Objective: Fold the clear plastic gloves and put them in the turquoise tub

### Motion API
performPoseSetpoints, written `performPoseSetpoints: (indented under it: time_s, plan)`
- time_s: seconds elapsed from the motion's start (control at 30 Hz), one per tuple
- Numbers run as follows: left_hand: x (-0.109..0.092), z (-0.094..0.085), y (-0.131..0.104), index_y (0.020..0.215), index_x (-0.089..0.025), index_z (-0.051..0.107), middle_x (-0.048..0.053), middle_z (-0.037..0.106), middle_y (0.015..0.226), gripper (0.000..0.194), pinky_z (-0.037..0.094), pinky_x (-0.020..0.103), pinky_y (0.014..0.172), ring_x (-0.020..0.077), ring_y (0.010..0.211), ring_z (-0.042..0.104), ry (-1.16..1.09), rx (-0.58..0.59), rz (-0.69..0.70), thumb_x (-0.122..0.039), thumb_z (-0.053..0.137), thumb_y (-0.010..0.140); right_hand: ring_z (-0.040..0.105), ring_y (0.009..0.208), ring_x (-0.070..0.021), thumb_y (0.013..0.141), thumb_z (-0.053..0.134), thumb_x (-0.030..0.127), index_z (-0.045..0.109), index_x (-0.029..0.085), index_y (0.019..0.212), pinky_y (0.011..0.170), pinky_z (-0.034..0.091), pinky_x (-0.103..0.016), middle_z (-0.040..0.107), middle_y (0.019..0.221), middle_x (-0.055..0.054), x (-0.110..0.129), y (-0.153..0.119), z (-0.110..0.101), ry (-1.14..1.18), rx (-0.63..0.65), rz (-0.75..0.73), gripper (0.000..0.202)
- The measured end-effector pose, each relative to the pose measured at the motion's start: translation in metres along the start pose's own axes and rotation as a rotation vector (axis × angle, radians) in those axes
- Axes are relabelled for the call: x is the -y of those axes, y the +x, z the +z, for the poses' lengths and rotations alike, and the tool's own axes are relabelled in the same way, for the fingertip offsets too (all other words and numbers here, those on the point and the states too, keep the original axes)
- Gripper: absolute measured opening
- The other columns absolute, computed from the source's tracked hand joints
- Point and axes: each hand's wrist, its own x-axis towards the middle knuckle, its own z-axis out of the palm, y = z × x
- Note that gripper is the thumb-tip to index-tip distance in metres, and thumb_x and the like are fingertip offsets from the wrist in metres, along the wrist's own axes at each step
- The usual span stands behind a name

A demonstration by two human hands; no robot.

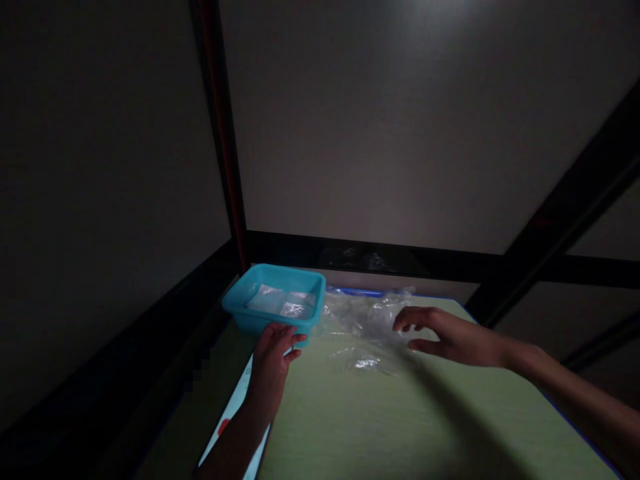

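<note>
A turquoise plastic basin (240, 310) stands at the far left of the table, with flat clear packets (283, 301) lying in it. My left hand (275, 350) is just in front of the basin's near wall, fingers loosely apart with nothing visible in them; I cannot tell whether they touch the wall. To the right, crumpled clear plastic bags (367, 320) are spread on the tabletop. Over their right edge hovers my right hand (445, 337), thumb and fingers parted and holding nothing.
Under my left forearm lies a long pale panel (240, 393) with a red mark, like a lit screen. The greenish table (360, 427) has a blue edge. Behind it rises a grey wall (370, 133) with dark beams; the surroundings are dim.
</note>
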Motion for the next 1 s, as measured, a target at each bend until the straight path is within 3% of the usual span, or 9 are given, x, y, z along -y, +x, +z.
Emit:
performPoseSetpoints:
  time_s: [0.13, 0.27, 0.43, 0.57, 0.7, 1.0]
  plan:
    - [-0.001, 0.0, -0.004, 0.071, -0.018, 0.051, -0.007, 0.06, 0.066, 0.035, 0.042, 0.019, 0.056, 0.011, 0.062, 0.062, 0.006, -0.007, 0.01, -0.02, 0.076, 0.046, 0.061, 0.086, -0.0208, 0.082, 0.048, 0.023, 0.062, 0.019, 0.099, 0.076, 0.051, -0.036, 0.064, 0.1, -0.009, -0.009, -0.056, 0.017, 0.067, -0.024, 0.088, 0.022]
    - [0.009, 0.002, -0.012, 0.079, -0.019, 0.051, -0.006, 0.061, 0.068, 0.041, 0.042, 0.018, 0.052, 0.0102, 0.058, 0.061, 0.04, -0.002, 0.006, -0.02, 0.076, 0.046, 0.061, 0.09, -0.0206, 0.084, 0.047, 0.021, 0.059, 0.019, 0.101, 0.079, 0.05, -0.036, 0.064, 0.103, -0.01, -0.015, -0.081, 0.041, 0.077, -0.109, 0.11, 0.021]
    - [0.034, 0.012, -0.034, 0.081, -0.018, 0.053, -0.005, 0.06, 0.066, 0.04, 0.036, 0.017, 0.041, 0.0117, 0.049, 0.059, 0.131, 0.085, -0.032, -0.017, 0.076, 0.048, 0.057, 0.102, -0.0227, 0.084, 0.047, 0.017, 0.06, 0.015, 0.098, 0.09, 0.046, -0.038, 0.061, 0.108, -0.013, -0.028, -0.072, 0.078, -0.044, -0.293, 0.063, 0.019]
    - [0.053, 0.016, -0.049, 0.078, -0.017, 0.053, -0.004, 0.058, 0.063, 0.033, 0.035, 0.016, 0.035, 0.0119, 0.045, 0.057, 0.262, 0.219, -0.088, -0.018, 0.073, 0.052, 0.045, 0.12, -0.0289, 0.086, 0.051, 0.025, 0.059, 0.014, 0.107, 0.098, 0.038, -0.046, 0.048, 0.13, -0.018, -0.043, -0.053, 0.105, -0.166, -0.439, 0.256, 0.026]
    - [0.063, 0.014, -0.055, 0.077, -0.018, 0.052, -0.005, 0.057, 0.061, 0.028, 0.036, 0.016, 0.033, 0.0115, 0.045, 0.055, 0.333, 0.308, -0.11, -0.019, 0.07, 0.056, 0.038, 0.126, -0.0327, 0.087, 0.05, 0.035, 0.054, 0.019, 0.121, 0.099, 0.028, -0.06, 0.047, 0.133, -0.016, -0.052, -0.047, 0.119, -0.237, -0.428, 0.397, 0.037]
    - [0.08, 0.015, -0.06, 0.069, -0.019, 0.052, -0.004, 0.054, 0.058, 0.022, 0.034, 0.014, 0.033, 0.0096, 0.042, 0.051, 0.28, 0.43, -0.135, -0.018, 0.072, 0.057, 0.039, 0.126, -0.0312, 0.087, 0.048, 0.037, 0.051, 0.022, 0.124, 0.101, 0.016, -0.066, 0.053, 0.129, -0.012, -0.051, -0.048, 0.126, -0.24, -0.427, 0.309, 0.04]
